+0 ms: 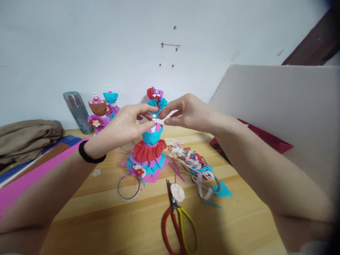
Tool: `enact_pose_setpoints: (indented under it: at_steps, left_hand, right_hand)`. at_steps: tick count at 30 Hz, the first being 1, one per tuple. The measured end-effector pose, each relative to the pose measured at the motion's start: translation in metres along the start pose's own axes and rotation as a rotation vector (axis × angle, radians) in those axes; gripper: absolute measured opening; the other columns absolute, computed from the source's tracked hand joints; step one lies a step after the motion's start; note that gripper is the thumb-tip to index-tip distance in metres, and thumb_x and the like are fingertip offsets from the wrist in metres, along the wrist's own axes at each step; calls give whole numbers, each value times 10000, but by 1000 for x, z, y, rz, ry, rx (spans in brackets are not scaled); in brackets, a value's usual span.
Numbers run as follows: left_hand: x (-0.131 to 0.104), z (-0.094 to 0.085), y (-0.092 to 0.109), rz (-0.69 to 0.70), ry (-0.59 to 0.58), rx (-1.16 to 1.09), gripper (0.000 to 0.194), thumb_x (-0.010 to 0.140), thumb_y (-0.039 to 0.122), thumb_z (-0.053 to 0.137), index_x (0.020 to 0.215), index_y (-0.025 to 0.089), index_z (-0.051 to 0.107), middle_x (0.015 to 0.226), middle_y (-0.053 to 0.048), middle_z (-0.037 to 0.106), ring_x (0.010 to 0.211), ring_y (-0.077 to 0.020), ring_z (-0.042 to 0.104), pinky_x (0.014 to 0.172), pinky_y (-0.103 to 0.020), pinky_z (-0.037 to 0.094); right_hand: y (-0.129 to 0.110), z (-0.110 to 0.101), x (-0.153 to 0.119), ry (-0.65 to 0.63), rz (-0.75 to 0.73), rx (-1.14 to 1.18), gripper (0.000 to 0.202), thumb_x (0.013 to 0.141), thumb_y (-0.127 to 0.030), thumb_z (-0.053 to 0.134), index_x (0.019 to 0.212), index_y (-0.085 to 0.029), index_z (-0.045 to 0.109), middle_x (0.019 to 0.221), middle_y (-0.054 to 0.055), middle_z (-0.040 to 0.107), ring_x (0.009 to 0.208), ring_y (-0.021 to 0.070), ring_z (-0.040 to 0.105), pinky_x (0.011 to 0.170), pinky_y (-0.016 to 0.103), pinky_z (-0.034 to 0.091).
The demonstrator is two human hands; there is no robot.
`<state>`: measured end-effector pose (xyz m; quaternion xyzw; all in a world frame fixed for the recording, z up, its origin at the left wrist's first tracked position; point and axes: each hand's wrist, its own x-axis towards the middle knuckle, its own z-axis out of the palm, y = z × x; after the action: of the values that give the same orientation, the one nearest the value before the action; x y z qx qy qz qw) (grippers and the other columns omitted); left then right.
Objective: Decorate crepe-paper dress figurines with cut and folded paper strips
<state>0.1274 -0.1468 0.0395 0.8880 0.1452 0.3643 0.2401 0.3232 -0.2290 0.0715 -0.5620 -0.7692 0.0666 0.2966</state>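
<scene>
A paper dress on a small white dress-form stand (154, 118) is upright in the middle of the table, with a turquoise bodice (152, 136), a red ruffle (150, 150) and purple and turquoise layers below. My left hand (130, 120) is at the white knob on top, thumb and fingers apart; whether it touches the knob is unclear. On the other side, my right hand (188, 111) hovers with curved fingers parted and nothing visible between them. A red and cream paper flower (139, 171) sits low on the skirt. Scissors with red and yellow handles (174, 205) lie in front, beside a cream paper rosette (177, 192).
Tape rolls (128, 187) and a heap of paper scraps (195, 161) lie around the dress. More paper dresses (97, 109) stand behind, near a grey bottle (77, 109). Coloured paper sheets (47, 161) and brown cloth (32, 136) are left; a white panel (278, 102) rises right.
</scene>
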Motion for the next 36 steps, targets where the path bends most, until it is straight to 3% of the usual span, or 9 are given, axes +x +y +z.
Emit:
enact_pose_setpoints:
  at_steps: [5, 9, 15, 22, 26, 28, 32, 36]
  left_hand:
    - [5, -4, 6, 9, -38, 9, 316, 832, 272, 644, 1096, 121, 730, 1067, -119, 753, 928, -214, 703, 821, -336, 583]
    - [6, -2, 7, 35, -65, -12, 316, 837, 247, 625, 1109, 121, 723, 1090, -117, 748, 933, -210, 708, 814, -319, 581]
    - [5, -2, 8, 58, -93, -5, 254, 846, 211, 591, 1040, 155, 745, 1040, -71, 761, 927, -194, 704, 826, -307, 566]
    - [9, -1, 7, 52, -122, 20, 210, 840, 224, 602, 983, 168, 747, 952, -51, 761, 917, -204, 690, 850, -338, 544]
    - [10, -2, 10, 33, -125, 47, 185, 828, 229, 619, 954, 146, 726, 941, -52, 747, 865, -190, 671, 812, -330, 537]
    - [10, -3, 12, 12, -156, 32, 154, 826, 215, 620, 915, 126, 709, 899, -53, 732, 830, -174, 653, 780, -316, 529]
    - [12, -7, 13, -7, -187, -15, 71, 770, 165, 638, 821, 147, 684, 822, -32, 702, 753, -149, 621, 728, -291, 511]
    - [14, -9, 16, 81, -225, 94, 78, 783, 236, 629, 789, 192, 693, 829, -5, 704, 762, -150, 605, 756, -295, 500]
  right_hand:
    - [5, 15, -20, 107, -128, 181, 144, 859, -191, 590, 847, -205, 732, 947, 64, 763, 926, 207, 705, 863, 389, 550]
    - [10, 26, -26, 157, -209, 81, 220, 891, -144, 556, 898, -276, 732, 1061, 17, 745, 1068, 186, 672, 962, 375, 519]
    - [24, 31, -25, 200, -403, 10, 220, 942, -139, 526, 928, -243, 719, 1115, 49, 721, 1088, 180, 664, 924, 368, 551]
    - [23, 27, -27, 205, -393, -7, 263, 933, -92, 509, 942, -254, 716, 1087, 35, 712, 1095, 184, 658, 948, 380, 544]
    - [19, 29, -48, 244, -390, 30, 219, 920, -90, 540, 981, -237, 691, 1025, 44, 720, 998, 178, 680, 886, 362, 554]
    - [18, 40, -71, 161, -396, 75, 199, 920, -89, 547, 995, -214, 682, 949, 57, 726, 924, 180, 680, 831, 357, 558]
    - [17, 85, -135, -224, -418, 139, 224, 941, -67, 480, 1020, -139, 676, 879, 108, 722, 852, 192, 655, 785, 351, 551]
    - [17, 126, -192, -421, -345, 59, 295, 940, -52, 452, 1125, -111, 673, 1068, 156, 713, 1023, 236, 628, 902, 399, 538]
